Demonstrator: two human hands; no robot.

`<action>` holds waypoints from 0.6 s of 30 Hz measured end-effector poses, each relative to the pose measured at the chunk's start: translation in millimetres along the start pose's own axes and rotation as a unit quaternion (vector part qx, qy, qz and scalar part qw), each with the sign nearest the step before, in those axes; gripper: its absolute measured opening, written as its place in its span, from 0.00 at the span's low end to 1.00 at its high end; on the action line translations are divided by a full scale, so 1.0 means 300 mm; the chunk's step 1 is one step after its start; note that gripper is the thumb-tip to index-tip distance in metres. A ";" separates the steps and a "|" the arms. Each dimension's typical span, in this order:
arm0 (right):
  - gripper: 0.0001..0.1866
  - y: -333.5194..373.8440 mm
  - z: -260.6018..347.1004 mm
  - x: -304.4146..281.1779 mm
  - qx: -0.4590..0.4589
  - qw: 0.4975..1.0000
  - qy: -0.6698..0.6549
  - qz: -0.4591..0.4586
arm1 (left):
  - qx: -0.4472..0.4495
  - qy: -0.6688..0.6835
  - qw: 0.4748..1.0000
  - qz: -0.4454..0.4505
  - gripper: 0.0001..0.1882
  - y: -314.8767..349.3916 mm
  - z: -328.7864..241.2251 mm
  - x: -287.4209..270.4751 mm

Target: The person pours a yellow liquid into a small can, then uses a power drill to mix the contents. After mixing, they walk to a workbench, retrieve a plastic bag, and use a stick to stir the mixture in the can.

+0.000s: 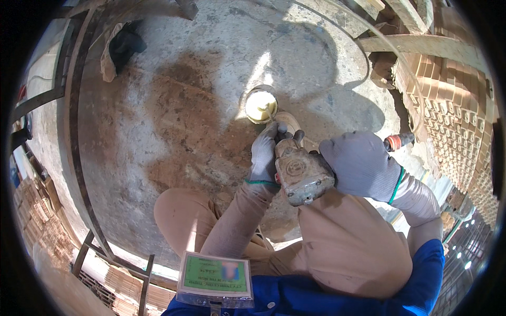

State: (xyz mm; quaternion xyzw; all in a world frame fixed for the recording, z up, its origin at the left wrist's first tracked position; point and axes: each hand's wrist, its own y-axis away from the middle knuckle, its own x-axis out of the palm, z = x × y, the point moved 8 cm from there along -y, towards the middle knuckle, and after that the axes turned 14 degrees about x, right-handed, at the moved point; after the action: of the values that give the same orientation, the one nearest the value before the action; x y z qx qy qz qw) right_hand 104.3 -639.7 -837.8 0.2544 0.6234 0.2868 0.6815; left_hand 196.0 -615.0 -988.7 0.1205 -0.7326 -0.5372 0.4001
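Observation:
My right hand (358, 160), in a grey glove with a green cuff, is wrapped round the handle of a worn metal air nail gun (304, 171). A red and black hose coupler (399, 141) sticks out past that hand. My left hand (264, 150), gloved alike with darkened fingertips, is closed at the far side of the gun. What its fingers hold is hidden there. A pale curved piece (287, 122) shows just beyond the fingertips. Beside it on the floor stands a round tub (261, 105) of creamy white stuff with a stick-like thing in it.
Stacks of pale wooden pieces (448, 116) stand at the right under a wooden beam (421, 45). A pale hose (411, 68) loops there. A dark metal frame (74, 131) runs along the left. A dark cloth (124, 47) lies at the far left on the stained concrete floor (190, 105).

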 end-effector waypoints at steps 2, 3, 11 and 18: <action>0.15 -0.009 0.002 -0.003 0.008 1.000 0.024 0.003 | 0.002 0.023 0.999 0.029 0.11 -0.007 -0.005 0.003; 0.14 -0.011 0.008 -0.013 -0.002 1.000 0.015 -0.018 | 0.003 0.035 0.998 0.043 0.11 -0.010 -0.009 0.004; 0.13 -0.018 0.039 -0.065 -0.063 0.990 -0.049 -0.116 | 0.087 -0.074 0.990 0.080 0.10 -0.033 -0.073 -0.021; 0.14 -0.013 0.050 -0.032 -0.068 0.995 -0.031 -0.059 | 0.015 0.010 1.000 -0.001 0.09 0.034 -0.056 -0.040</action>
State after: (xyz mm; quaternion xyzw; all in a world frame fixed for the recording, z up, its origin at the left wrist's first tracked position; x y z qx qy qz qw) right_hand 118.8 -649.1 -832.6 0.1791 0.5953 0.2797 0.7317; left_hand 218.7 -615.3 -983.5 0.1322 -0.7364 -0.5256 0.4049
